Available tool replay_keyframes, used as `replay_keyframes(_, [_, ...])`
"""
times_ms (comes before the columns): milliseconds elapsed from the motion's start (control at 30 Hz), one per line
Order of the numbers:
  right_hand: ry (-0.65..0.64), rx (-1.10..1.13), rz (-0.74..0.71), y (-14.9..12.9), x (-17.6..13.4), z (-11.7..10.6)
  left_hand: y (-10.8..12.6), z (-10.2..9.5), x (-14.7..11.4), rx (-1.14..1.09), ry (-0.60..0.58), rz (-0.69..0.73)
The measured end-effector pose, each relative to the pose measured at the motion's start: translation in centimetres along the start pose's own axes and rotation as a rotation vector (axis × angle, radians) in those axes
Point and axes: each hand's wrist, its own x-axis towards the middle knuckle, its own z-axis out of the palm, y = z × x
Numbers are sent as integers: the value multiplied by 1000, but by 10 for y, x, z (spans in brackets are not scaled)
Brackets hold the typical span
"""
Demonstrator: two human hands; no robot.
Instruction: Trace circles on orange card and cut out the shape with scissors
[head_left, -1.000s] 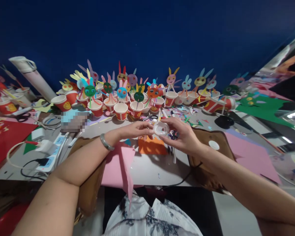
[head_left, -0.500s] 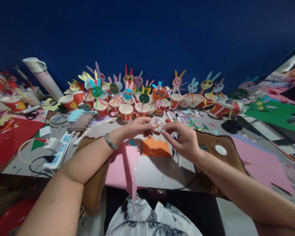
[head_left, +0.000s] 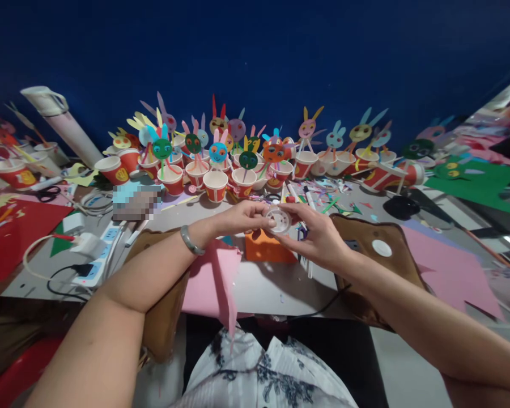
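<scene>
Between both hands, above the table, is a small round whitish clear plastic case [head_left: 283,222]; small spots show in its face, too small to name. My left hand [head_left: 247,216], with a green bangle at the wrist, pinches the left edge of it, thumb on the face. My right hand [head_left: 317,231] has its thumb and fingers around the right edge. Below the hands lies an orange paper sheet [head_left: 267,249]. A pink paper sheet [head_left: 208,289] hangs over the table's front edge beneath my left forearm.
Red and white paper cups [head_left: 216,187] with paper rabbit heads line the back by the blue wall. A power strip [head_left: 100,260] and a thermos [head_left: 70,124] are at left. Brown pads [head_left: 378,277] lie under both forearms. Paper scraps and pens [head_left: 310,195] lie beyond my right hand.
The round case has tilted, and my right fingers have shifted to wrap more around its edge. The left hand still pinches it. The whole view has moved slightly.
</scene>
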Motion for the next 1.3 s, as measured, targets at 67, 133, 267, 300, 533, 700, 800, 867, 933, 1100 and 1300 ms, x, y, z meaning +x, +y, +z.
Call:
replay_keyframes(67, [9, 26, 78, 2, -3, -1, 2, -2, -3, 128, -74, -14])
replay_keyframes(133, [0, 183, 198, 6, -8, -1, 6, -6, -7, 329, -173, -61])
replay_keyframes(267, [-237, 398, 346, 15, -20, 3, 10, -15, -15, 722, -420, -192])
replay_keyframes(300, [-316, 368, 333, 16, -23, 4, 9, -16, -15, 773, -461, -202])
replay_keyframes(533, [-652, 538, 177, 10, -41, 1, 8, -14, -15, 961, -581, -159])
replay_keyframes(700, [-633, 354, 146, 9, -44, 1, 11, -14, -17, 998, -596, -211])
replay_keyframes(800, [-730, 455, 119, 5, -46, 4, 10, -14, -18, 994, -599, -192])
replay_keyframes(867, [-663, 438, 113, 2, -46, 7, 8, -14, -17, 986, -598, -186])
replay_keyframes(933, [-627, 368, 94, 0, -46, 9, 6, -15, -17, 964, -580, -200])
replay_keyframes(1100, [-737, 532, 110, -2, -46, 16, 0, -19, -16, 856, -538, -185])
replay_keyframes(1300, [-905, 663, 50, -11, -44, 20, -6, -20, -16, 825, -544, -154])
